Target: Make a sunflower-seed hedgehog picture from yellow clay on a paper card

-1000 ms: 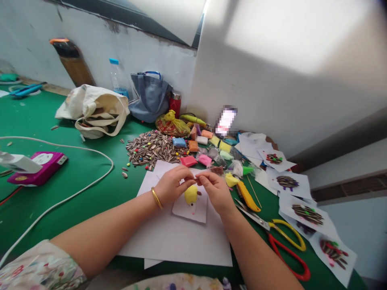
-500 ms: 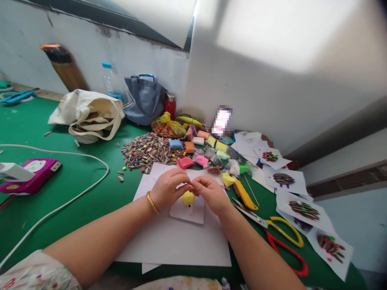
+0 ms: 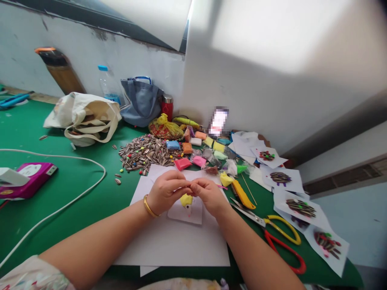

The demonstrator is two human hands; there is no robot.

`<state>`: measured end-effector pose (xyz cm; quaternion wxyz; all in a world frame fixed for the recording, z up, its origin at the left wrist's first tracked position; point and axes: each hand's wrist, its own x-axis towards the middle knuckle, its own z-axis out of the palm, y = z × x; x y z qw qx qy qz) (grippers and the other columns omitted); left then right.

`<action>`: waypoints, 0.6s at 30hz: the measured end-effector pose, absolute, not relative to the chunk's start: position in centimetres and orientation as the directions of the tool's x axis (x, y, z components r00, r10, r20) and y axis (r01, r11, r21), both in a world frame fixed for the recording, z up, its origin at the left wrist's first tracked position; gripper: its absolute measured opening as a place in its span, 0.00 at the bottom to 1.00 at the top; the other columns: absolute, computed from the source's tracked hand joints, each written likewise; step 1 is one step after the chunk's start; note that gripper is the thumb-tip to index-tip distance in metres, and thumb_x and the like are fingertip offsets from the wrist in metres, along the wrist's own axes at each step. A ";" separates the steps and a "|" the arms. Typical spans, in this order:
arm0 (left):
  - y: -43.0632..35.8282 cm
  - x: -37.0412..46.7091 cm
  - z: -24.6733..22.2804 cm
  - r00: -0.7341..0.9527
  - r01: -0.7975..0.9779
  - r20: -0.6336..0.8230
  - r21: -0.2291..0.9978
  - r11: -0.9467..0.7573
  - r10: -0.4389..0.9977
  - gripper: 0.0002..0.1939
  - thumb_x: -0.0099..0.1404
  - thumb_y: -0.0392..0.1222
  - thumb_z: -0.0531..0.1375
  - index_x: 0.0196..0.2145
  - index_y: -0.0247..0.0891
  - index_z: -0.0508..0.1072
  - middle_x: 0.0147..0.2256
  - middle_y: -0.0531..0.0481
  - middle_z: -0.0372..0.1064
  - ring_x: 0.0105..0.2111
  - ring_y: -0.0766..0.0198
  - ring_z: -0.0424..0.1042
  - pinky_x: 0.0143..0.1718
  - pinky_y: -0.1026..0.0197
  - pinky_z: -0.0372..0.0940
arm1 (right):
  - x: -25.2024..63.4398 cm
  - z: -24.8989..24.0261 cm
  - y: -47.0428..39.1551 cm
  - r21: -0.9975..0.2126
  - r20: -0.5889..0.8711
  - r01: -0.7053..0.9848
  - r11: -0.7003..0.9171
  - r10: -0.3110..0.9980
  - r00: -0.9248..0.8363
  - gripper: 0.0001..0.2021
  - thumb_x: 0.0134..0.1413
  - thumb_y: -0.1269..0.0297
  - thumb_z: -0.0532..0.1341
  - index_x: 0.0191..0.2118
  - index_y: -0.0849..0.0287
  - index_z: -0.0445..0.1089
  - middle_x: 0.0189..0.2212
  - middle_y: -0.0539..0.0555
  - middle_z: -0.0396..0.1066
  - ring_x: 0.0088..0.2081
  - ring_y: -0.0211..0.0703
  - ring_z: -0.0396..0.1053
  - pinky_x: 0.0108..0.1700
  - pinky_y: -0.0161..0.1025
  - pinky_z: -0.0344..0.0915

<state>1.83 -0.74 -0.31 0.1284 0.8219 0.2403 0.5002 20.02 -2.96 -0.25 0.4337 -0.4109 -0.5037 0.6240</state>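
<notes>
My left hand (image 3: 169, 191) and my right hand (image 3: 211, 195) meet above the paper, fingertips and thumbs pinched together. Whatever sits between the fingers is too small or hidden to name. Just below them, a yellow clay figure (image 3: 186, 200) with a white pointed face, a dark eye and a pink tip lies on a small white card (image 3: 193, 216). My fingers cover part of the figure. Beneath the card are larger white sheets (image 3: 178, 245). A gold bangle (image 3: 150, 206) circles my left wrist.
Sunflower seeds (image 3: 145, 151) are heaped behind my hands, beside packets of coloured clay (image 3: 199, 161). To my right lie a yellow utility knife (image 3: 242, 194), scissors (image 3: 279, 229) and cards with seed-covered figures (image 3: 300, 207). On the left are a white cable (image 3: 101, 177) and a purple power strip (image 3: 38, 177).
My fingers have shifted slightly while staying pinched together above the clay figure. The whole view has drifted a little, so the table items appear slightly further left.
</notes>
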 end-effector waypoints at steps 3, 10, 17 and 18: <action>-0.9 1.9 -0.2 0.370 0.274 0.767 0.449 -0.850 0.524 0.06 0.62 0.38 0.63 0.39 0.39 0.77 0.31 0.47 0.71 0.32 0.65 0.71 0.34 0.62 0.68 | 20.0 -0.5 -3.0 -0.982 -0.070 -0.150 -0.115 0.958 -0.277 0.18 0.45 0.48 0.69 0.28 0.60 0.75 0.24 0.51 0.72 0.28 0.37 0.65 0.32 0.35 0.61; -1.0 2.0 0.0 0.367 0.293 0.746 0.474 -0.830 0.556 0.07 0.62 0.40 0.63 0.39 0.39 0.77 0.33 0.47 0.72 0.33 0.65 0.71 0.35 0.61 0.69 | 20.3 -0.9 -2.8 -0.969 -0.079 -0.200 -0.144 0.951 -0.298 0.14 0.45 0.53 0.71 0.32 0.58 0.77 0.25 0.49 0.71 0.28 0.36 0.64 0.33 0.35 0.61; -0.9 1.9 -0.1 0.395 0.255 0.737 0.485 -0.836 0.548 0.10 0.65 0.36 0.60 0.43 0.40 0.77 0.33 0.47 0.72 0.34 0.65 0.71 0.36 0.62 0.70 | 20.6 -1.5 -2.6 -0.963 -0.052 -0.235 -0.131 0.948 -0.314 0.15 0.49 0.50 0.68 0.31 0.59 0.77 0.24 0.51 0.72 0.27 0.36 0.64 0.31 0.35 0.59; -0.9 1.9 -0.1 0.391 0.258 0.737 0.488 -0.834 0.552 0.10 0.64 0.36 0.61 0.43 0.40 0.77 0.33 0.47 0.72 0.34 0.65 0.72 0.36 0.62 0.70 | 20.7 -1.5 -2.6 -0.964 -0.051 -0.233 -0.131 0.946 -0.320 0.16 0.50 0.49 0.67 0.32 0.59 0.77 0.25 0.52 0.73 0.27 0.36 0.64 0.31 0.35 0.59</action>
